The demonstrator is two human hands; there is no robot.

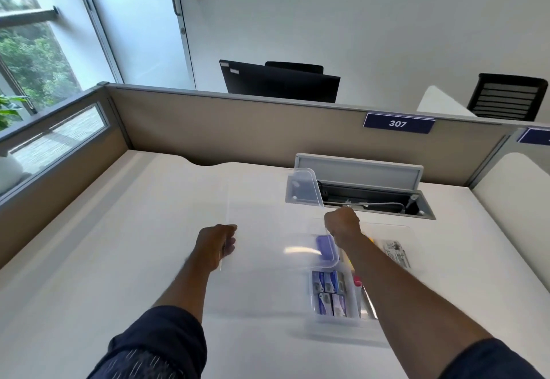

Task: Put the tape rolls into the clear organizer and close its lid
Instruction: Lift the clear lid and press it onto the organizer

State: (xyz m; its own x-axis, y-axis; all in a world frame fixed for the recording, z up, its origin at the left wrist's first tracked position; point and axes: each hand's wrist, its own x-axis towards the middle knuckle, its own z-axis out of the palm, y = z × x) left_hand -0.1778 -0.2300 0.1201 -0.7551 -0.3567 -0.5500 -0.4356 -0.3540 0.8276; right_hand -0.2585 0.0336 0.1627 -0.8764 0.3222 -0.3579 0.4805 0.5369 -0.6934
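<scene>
A clear organizer [336, 323] lies on the white desk [119, 259] under my right forearm. It holds blue and white small boxes [329, 283], a purple item [325, 247] in a farther compartment, a red-tipped thing and printed packets. No tape roll can be told apart for certain. The clear lid [268, 229] is lifted and tilted, spanning between my hands, to the left of and partly over the organizer. My left hand [218, 244] pinches its left edge. My right hand [342, 223] is fisted on its right edge. The lid is blurred.
An open cable hatch [372, 197] with its grey flap raised sits in the desk just beyond my right hand. Beige partitions [238, 131] wall the desk at the back and left, with a 307 sign [398, 123]. A dark monitor [279, 80] stands behind.
</scene>
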